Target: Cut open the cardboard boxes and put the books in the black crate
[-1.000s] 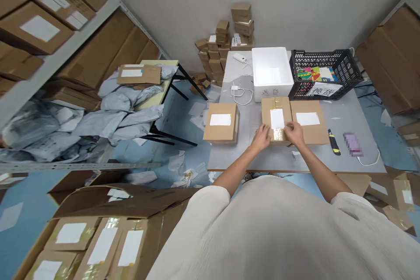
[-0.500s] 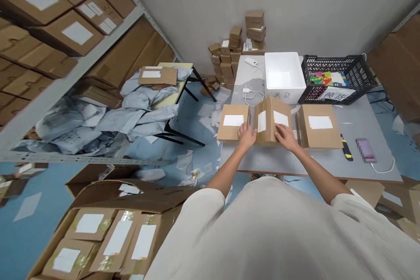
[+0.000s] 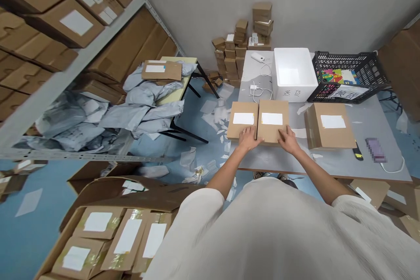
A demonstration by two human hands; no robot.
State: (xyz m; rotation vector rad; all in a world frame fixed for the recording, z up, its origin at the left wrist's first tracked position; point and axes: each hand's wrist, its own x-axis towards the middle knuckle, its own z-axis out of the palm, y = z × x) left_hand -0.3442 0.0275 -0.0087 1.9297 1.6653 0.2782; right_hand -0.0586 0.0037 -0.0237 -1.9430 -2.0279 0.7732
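Two labelled cardboard boxes lie side by side on the grey table: a left box (image 3: 242,108) and a middle box (image 3: 273,109), with a narrow dark seam between them. My left hand (image 3: 248,138) is curled over their near edges, fingers on the left box and thumb towards the middle one. My right hand (image 3: 289,140) grips the near right corner of the middle box. Farther right, a third cardboard box (image 3: 331,138) with a white label stands apart. A black and yellow cutter knife (image 3: 358,152) lies beside it, partly hidden.
Behind the boxes stand a white foam box (image 3: 311,91) and a black plastic crate (image 3: 370,89) with colourful packets. A cable (image 3: 262,90) and a phone (image 3: 376,150) lie on the table (image 3: 315,164). Left are grey mailing bags (image 3: 124,116) and a large open carton (image 3: 157,194) of boxes.
The middle box was tilted with two labelled faces showing; it now lies flat against the left box. My right hand has moved to its near right corner. The view has shifted slightly.
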